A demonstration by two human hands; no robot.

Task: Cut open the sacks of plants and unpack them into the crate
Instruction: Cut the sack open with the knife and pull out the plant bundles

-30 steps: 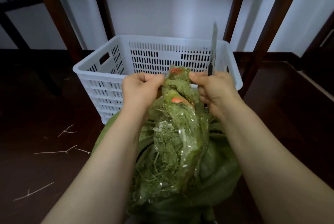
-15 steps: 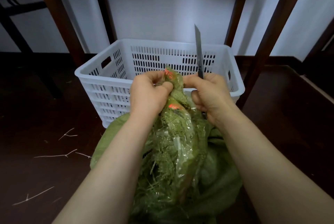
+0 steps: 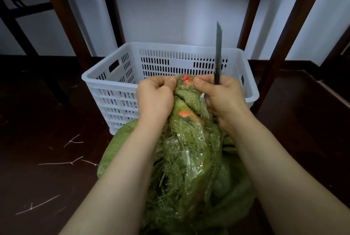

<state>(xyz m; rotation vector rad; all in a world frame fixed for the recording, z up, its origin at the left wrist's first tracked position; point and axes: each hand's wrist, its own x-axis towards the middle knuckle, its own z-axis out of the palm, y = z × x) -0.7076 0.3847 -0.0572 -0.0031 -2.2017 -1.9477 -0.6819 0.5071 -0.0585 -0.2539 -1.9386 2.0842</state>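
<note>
A clear plastic bag of green plants (image 3: 185,151) with red print stands up out of a green woven sack (image 3: 233,196) on the floor in front of me. My left hand (image 3: 154,100) pinches the top of the bag from the left. My right hand (image 3: 221,98) pinches it from the right with thumb and forefinger while its other fingers hold a utility knife (image 3: 218,50), blade pointing straight up. Just behind my hands stands a white slotted plastic crate (image 3: 113,90); no plants show in the visible part of it.
Dark wooden floor with several pale dry twigs (image 3: 62,162) scattered at the left. Dark wooden frame posts (image 3: 284,41) rise on both sides of the crate against a white wall. A dark chair frame (image 3: 22,13) stands at the far left.
Both hands have stayed gripping the bag top and drawn closer together. The knife blade tilted left, then came back to upright. The view shifted slightly.
</note>
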